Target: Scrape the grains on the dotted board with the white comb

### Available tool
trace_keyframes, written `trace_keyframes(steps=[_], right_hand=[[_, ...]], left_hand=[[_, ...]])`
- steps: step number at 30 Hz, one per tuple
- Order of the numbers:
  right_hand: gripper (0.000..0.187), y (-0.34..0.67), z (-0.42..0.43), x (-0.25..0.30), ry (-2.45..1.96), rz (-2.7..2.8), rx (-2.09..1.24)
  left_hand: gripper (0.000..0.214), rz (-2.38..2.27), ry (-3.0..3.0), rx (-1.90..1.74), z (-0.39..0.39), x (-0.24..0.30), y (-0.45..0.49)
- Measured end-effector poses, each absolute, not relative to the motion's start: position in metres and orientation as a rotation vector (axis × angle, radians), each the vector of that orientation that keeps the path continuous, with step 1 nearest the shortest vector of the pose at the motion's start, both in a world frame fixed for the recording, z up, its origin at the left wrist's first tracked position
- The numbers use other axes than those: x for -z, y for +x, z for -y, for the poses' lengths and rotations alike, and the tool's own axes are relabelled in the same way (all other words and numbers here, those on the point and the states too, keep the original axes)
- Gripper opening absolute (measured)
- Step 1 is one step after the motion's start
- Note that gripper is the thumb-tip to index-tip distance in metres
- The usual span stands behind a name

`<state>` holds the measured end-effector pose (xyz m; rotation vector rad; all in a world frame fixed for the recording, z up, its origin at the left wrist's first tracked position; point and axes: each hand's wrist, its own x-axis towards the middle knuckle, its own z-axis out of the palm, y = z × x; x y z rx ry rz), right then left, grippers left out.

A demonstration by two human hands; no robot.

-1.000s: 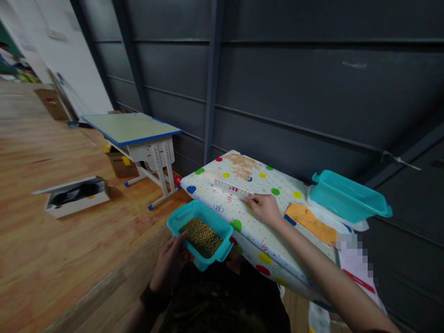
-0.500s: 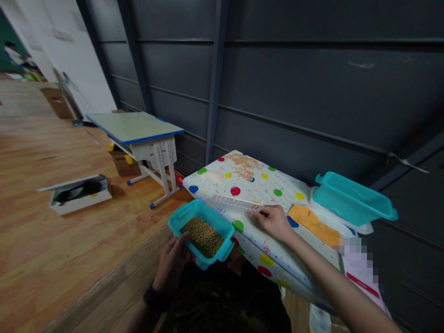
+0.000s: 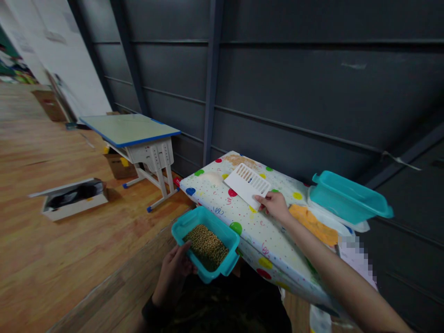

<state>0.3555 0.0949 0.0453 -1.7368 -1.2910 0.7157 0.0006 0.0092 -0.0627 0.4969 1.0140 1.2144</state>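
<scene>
My left hand (image 3: 174,272) grips the near rim of a teal tub (image 3: 206,243) filled with greenish-brown beans, held below the table's near edge. My right hand (image 3: 275,206) pinches a corner of a white slotted plastic card (image 3: 247,184), lifted flat-side up over the polka-dot tablecloth (image 3: 225,203). A patch of small tan grains (image 3: 239,160) lies on the cloth at the far edge, partly behind the card.
An empty teal tub (image 3: 348,196) sits on a white lid at the right, beside an orange cloth (image 3: 312,223). A blue-edged school desk (image 3: 133,132) stands to the left. An open white box (image 3: 71,198) lies on the wooden floor. A dark metal wall runs behind.
My right hand has lifted and turned the white card from lying edge-on near the table's front to face up over the grains. The bean tub shifted slightly down and right.
</scene>
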Motion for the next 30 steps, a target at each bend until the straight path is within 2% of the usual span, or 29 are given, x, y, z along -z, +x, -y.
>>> trace_keyframes(steps=[9,17,21,26,30], right_hand=[[0.019,0.382,-0.148,-0.057,-1.851,1.211,-0.737],[0.020,0.403,-0.179,-0.072,-1.791,1.169,-0.700],[0.019,0.401,-0.197,-0.077,-1.867,1.262,-0.485],[0.031,0.387,-0.219,-0.079,-2.079,1.530,-0.115],[0.028,0.381,-0.221,-0.076,-2.176,1.689,0.049]], left_hand=[[0.050,-1.076,0.524,-1.196,-0.006,0.061,-0.005],[0.053,-1.147,0.515,-1.181,-0.006,0.057,-0.009],[0.059,-1.145,0.494,-1.158,-0.008,0.061,-0.010],[0.052,-1.167,0.508,-1.176,-0.007,0.064,-0.010],[0.052,-1.169,0.536,-1.164,-0.006,0.065,-0.011]])
